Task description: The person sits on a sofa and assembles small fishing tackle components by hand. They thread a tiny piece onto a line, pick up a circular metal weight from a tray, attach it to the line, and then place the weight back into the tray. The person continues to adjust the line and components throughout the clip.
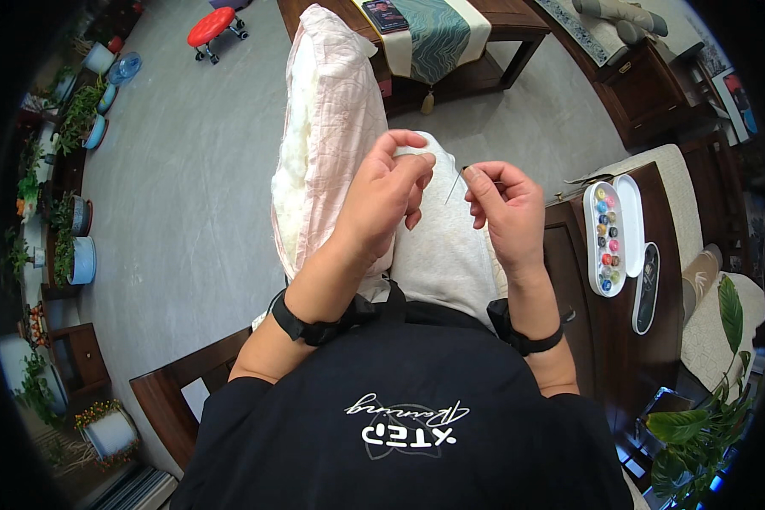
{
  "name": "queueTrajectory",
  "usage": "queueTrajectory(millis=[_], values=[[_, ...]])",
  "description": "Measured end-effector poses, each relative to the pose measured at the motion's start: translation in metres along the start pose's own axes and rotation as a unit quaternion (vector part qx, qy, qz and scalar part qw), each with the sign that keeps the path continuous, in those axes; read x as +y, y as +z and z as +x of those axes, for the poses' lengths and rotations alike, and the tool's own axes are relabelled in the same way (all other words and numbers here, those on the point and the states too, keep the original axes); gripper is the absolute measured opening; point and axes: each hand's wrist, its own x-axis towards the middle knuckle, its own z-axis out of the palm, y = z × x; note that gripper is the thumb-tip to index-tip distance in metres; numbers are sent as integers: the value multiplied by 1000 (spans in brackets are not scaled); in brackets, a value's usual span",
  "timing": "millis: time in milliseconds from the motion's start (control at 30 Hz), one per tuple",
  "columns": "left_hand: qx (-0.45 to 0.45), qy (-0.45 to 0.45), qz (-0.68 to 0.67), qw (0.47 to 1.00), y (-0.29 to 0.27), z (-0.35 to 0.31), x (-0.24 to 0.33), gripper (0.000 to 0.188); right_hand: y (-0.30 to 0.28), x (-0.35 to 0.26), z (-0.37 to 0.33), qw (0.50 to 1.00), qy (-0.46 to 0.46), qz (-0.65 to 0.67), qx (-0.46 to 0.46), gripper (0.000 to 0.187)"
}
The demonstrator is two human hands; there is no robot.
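Observation:
My right hand [512, 212] pinches a thin sewing needle [452, 187] between thumb and fingertips, its shaft slanting down toward my lap. Facing it, my left hand [382, 191] has thumb and index finger brought together; any thread between them is too fine to make out. Across my left leg lies a pale pink quilted cushion or pillow [348, 119], its long left side gaping over fluffy white stuffing [296, 157]. Light trousers [442, 246] show below both hands. The hands are apart, and neither touches the pink fabric with its fingertips.
To my right, a dark wooden surface [591, 323] holds a white oval sewing box [595, 263] with several coloured thread spools, plus a narrow black-lined tray [646, 293]. A wooden table [518, 25] with a runner stands ahead. A red wheeled stool [212, 27] and potted plants [83, 259] are leftward.

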Motion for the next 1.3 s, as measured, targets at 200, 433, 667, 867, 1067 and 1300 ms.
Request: queueTrajectory(millis=[200, 433, 667, 867, 1067, 1300], values=[[-16, 99, 88, 991, -3, -1, 0, 8, -1, -4, 1, 1000, 1, 18, 7, 15], [7, 265, 392, 881, 1, -1, -10, 11, 2, -6, 1, 999, -10, 41, 13, 14], [36, 283, 383, 878, 1, 1, -12, 10, 2, -7, 1, 999, -10, 47, 15, 14], [64, 243, 308, 917, -3, 7, -13, 12, 0, -4, 1, 997, -44, 36, 42, 13], [72, 165, 257, 950, -8, 7, -10, 14, -7, -1, 3, 992, -94, 46, 67, 10], [70, 129, 145, 979, -6, 4, -5, 12, -28, -5, 9, 989, -55, 69, 117, 13]])
